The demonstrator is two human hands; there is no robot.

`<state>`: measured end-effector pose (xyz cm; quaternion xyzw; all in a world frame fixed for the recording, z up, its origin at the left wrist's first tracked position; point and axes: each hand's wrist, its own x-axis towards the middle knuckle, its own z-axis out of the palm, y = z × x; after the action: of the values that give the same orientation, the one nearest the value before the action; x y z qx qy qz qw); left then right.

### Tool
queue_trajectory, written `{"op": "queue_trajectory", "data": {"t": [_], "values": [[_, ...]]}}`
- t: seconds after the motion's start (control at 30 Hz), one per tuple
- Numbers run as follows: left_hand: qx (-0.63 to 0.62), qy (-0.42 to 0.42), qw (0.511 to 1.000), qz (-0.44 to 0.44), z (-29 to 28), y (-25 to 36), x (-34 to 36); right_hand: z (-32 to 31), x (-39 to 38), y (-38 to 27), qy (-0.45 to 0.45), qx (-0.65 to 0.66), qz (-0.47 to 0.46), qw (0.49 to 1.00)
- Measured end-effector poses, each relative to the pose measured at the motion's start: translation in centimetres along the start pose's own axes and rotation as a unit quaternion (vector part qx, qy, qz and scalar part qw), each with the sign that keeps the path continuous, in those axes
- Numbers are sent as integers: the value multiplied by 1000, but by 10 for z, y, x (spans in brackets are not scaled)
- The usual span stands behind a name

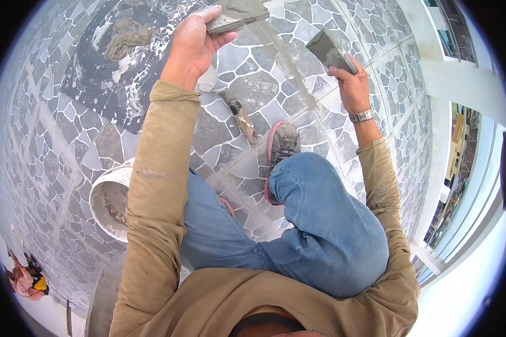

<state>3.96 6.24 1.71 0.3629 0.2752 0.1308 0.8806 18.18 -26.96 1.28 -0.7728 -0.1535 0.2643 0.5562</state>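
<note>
Left hand (192, 42) grips a mortar-loaded board (234, 15), far, top edge cut off | right hand (351, 84) grips one trowel (330, 50), far right, handle hidden | one white bucket (111, 199) near left, partly behind sleeve | one tool (240, 117) on tiled floor (50, 146).

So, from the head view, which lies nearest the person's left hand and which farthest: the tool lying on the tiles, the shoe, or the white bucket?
From the left hand:
1. Tool lying on the tiles, just below and right of it.
2. Shoe, further down and right.
3. White bucket, farthest, low on the left beside the sleeve.
</note>
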Motion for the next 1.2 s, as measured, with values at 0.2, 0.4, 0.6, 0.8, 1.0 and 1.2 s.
{"op": "queue_trajectory", "data": {"t": [0.2,0.4,0.6,0.8,1.0,1.2], "values": [[-51,-12,991,-120,38,-32,-29,62,-14,-72,46,131,-177,974],[-30,-67,993,-93,37,-30,-33,75,-17,-70,36,-212,-347,913],[-26,-74,995,-54,33,-37,-32,64,6,-66,37,-297,-436,849],[-59,-133,989,-27,38,-29,-24,22,17,-59,104,-230,-296,921],[71,-94,990,78,32,-29,-15,20,-9,-103,96,342,35,934],[127,-107,975,150,42,-34,-17,12,-7,-87,-57,352,84,930]]}}
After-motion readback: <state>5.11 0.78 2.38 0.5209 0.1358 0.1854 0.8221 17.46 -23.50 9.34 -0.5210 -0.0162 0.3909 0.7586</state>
